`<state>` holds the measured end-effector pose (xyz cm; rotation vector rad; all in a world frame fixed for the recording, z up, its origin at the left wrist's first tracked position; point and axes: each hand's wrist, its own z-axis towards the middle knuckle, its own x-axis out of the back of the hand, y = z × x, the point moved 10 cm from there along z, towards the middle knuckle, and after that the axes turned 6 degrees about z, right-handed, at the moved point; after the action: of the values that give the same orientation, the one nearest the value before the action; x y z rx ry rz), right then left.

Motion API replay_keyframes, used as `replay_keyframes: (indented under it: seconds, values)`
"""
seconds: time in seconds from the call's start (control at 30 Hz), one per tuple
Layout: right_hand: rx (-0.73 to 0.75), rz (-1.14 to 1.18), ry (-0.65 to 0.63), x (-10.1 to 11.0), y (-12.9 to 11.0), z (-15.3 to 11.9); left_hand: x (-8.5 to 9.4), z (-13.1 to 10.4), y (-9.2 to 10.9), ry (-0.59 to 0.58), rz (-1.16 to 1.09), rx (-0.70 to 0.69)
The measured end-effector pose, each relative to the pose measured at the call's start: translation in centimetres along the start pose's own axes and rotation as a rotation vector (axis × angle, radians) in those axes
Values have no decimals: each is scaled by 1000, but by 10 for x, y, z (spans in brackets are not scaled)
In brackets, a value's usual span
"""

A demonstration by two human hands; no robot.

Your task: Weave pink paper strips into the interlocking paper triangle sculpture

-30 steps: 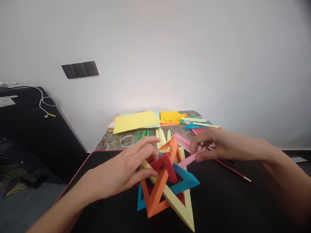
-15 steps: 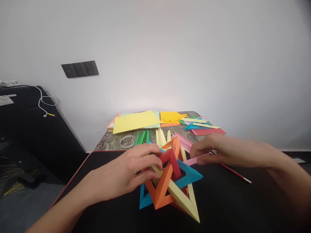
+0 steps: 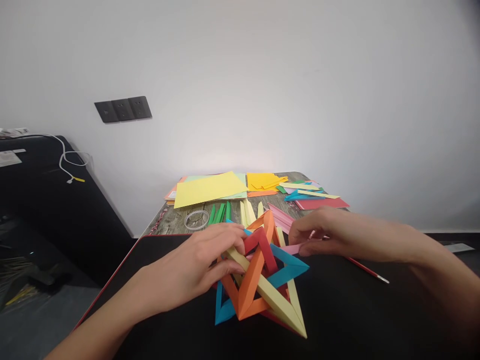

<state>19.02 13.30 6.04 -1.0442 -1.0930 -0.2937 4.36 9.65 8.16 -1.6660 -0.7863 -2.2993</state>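
Observation:
A modular origami star of interlocked folded-paper frames (image 3: pixel 254 285) in orange, red, blue and pale yellow rests over the black mat. My left hand (image 3: pixel 204 257) grips its left side, with fingers and thumb around a pale yellow beam near the red corner. A pink folded paper strip (image 3: pixel 290 249) runs into the star from the right, and my right hand (image 3: pixel 318 232) pinches its outer end between thumb and fingers. The strip's inner end is mostly hidden behind the red and blue parts.
Beyond the black mat (image 3: pixel 345 310) lie green strips (image 3: pixel 219 213), pale yellow strips (image 3: pixel 247 212), pink strips (image 3: pixel 280 218) and a tape roll (image 3: pixel 196 219). Yellow paper sheets (image 3: pixel 210 189) and a pile of coloured strips (image 3: pixel 307 191) sit farther back. A red pencil-like stick (image 3: pixel 369 271) lies right.
My right hand has moved slightly left, pushing the pink strip a little deeper into the star. The star has shifted slightly left and my left fingers have changed position a little.

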Motion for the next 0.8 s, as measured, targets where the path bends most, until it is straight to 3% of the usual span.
replay_keyframes:
  seconds: [0.2,0.33,0.57,0.8]
  values:
    - [-131,2,-110,-10,10,0,-1,1,-4,-23,-11,60]
    - [-104,16,-143,-14,7,1,-1,1,0,-3,-31,34]
    - [-92,40,-6,-3,14,8,1,2,0,61,3,-17]
    - [-107,53,-100,-12,6,5,8,-2,11,134,169,-115]
